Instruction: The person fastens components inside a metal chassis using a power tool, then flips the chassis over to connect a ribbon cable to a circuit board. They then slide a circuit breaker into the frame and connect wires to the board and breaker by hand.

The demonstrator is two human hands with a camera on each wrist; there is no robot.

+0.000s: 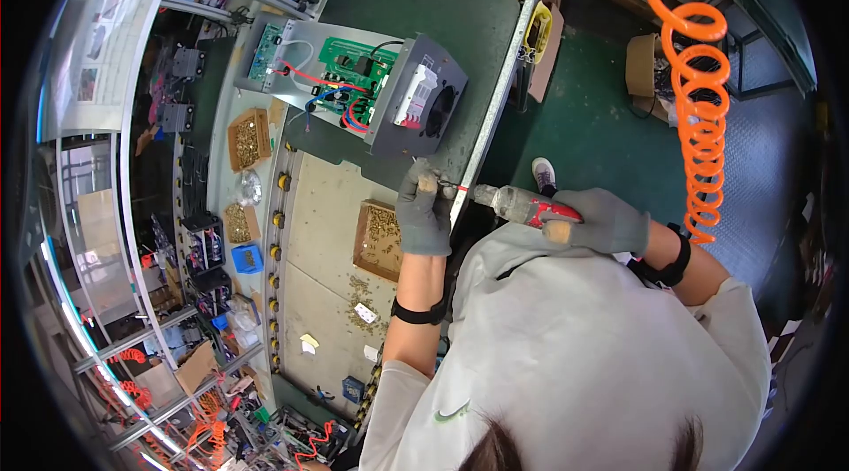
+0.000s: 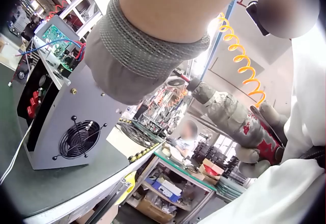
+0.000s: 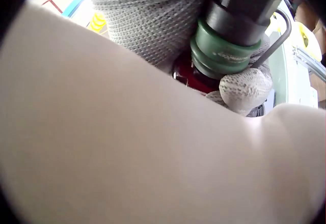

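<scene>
My gloved right hand (image 1: 601, 220) grips a red power screwdriver (image 1: 531, 208) with a worn, wrapped front, its bit pointing left. In the right wrist view, gloved fingers (image 3: 244, 89) curl round it below a green collar (image 3: 224, 48). My gloved left hand (image 1: 424, 206) is near the bit's tip, fingers bent, beside the lower corner of a grey metal panel (image 1: 411, 99). I cannot tell what its fingertips hold. The panel carries a round fan grille (image 2: 79, 139) and belongs to an open chassis with a green circuit board (image 1: 354, 64) and red and blue wires.
The chassis lies on a dark mat (image 1: 482, 29) over a roller line. A carton of brass-coloured screws (image 1: 380, 237) stands left of my left arm, with loose screws near it. More screw boxes (image 1: 248, 140) sit farther left. An orange coiled hose (image 1: 703, 117) hangs at right.
</scene>
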